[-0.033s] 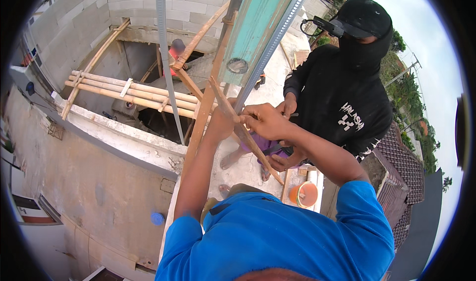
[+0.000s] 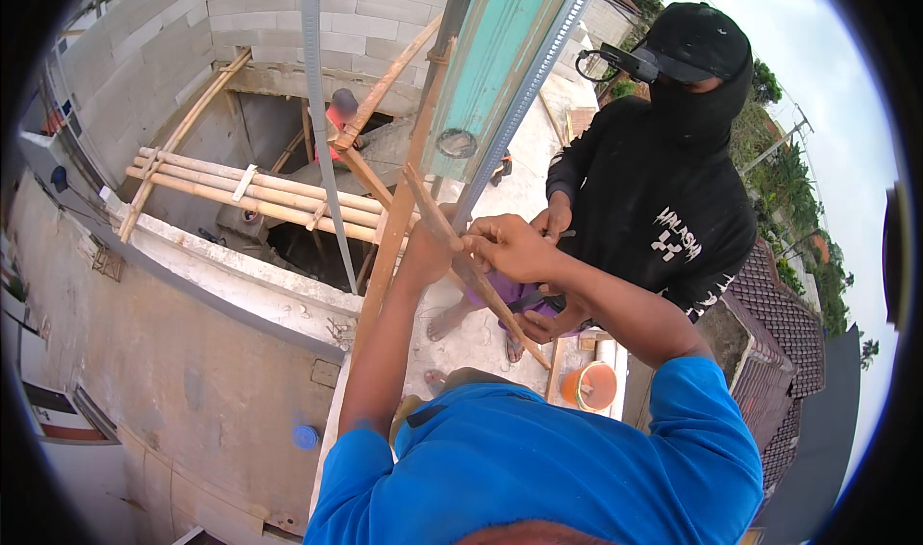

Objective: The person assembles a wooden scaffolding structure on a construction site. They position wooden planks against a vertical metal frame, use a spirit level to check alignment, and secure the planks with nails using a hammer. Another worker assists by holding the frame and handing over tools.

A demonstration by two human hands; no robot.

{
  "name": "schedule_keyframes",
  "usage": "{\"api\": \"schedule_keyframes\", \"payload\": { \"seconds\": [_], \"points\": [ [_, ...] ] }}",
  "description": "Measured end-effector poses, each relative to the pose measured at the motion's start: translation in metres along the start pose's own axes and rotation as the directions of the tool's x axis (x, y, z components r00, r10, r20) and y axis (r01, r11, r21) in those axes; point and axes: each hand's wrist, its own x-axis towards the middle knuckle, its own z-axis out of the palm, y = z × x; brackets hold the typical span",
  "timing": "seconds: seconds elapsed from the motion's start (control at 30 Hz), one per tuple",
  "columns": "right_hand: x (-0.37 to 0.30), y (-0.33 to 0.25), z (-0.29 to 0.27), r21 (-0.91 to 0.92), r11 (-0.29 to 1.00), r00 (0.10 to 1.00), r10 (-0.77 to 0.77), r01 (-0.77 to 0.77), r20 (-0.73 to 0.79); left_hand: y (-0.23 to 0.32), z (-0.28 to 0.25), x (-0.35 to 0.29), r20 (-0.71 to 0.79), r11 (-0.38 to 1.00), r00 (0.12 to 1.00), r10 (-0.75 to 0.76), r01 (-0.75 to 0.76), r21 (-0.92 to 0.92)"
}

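A narrow wooden stick (image 2: 486,293) slants down to the right in front of my hands. My left hand (image 2: 425,255) is closed around its upper part, fingers mostly hidden behind the wood, close to an upright timber (image 2: 389,257). Curled fingers of my right hand (image 2: 512,247) pinch at the stick's right edge; whatever lies between the fingertips is too small to make out. Just above, a perforated metal channel (image 2: 524,103) and a turquoise panel (image 2: 495,64) rise steeply. Opposite me stands a co-worker (image 2: 663,180) in black, a small dark object between their fingers.
Left of me, bamboo poles (image 2: 279,196) span an opening beside a concrete ledge (image 2: 240,274). A thin metal strip (image 2: 322,132) stands upright there. Another person (image 2: 338,122) is farther down. An orange bucket (image 2: 589,385) stands near my right side; tiled roofs (image 2: 788,314) lie beyond.
The co-worker's head and upper body have shifted slightly left and down in the picture. My hands stay on the stick, nearly in the same place.
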Motion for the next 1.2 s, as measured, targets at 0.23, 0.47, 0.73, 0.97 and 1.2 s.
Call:
{"api": "schedule_keyframes", "payload": {
  "seconds": [0.23, 0.47, 0.73, 0.97, 1.2],
  "points": [
    [-0.009, 0.000, -0.026, 0.173, 0.978, 0.993, 0.114, -0.115, 0.014, -0.028, -0.003, 0.024, 0.089, 0.994, 0.996, -0.001, 0.011, -0.107],
    [-0.041, -0.089, -0.079, -0.429, 0.898, 0.961, -0.195, 0.094, -0.197, -0.028, -0.027, 0.018, 0.026, 0.991, 0.993, 0.118, -0.116, -0.067],
    [-0.076, -0.215, -0.196, -0.373, 0.839, 0.572, -0.543, 0.396, -0.615, -0.027, -0.032, 0.017, -0.045, 0.993, 0.994, 0.102, -0.099, 0.071],
    [-0.066, -0.297, -0.287, -0.452, 0.777, 0.464, -0.626, 0.438, -0.626, -0.030, -0.031, 0.026, 0.017, 0.996, 1.000, 0.016, -0.017, 0.082],
    [-0.037, -0.339, -0.317, -0.211, 0.775, 0.527, -0.576, 0.596, -0.625, -0.020, -0.024, 0.023, -0.004, 0.999, 1.000, -0.012, 0.012, 0.043]
  ]
}}
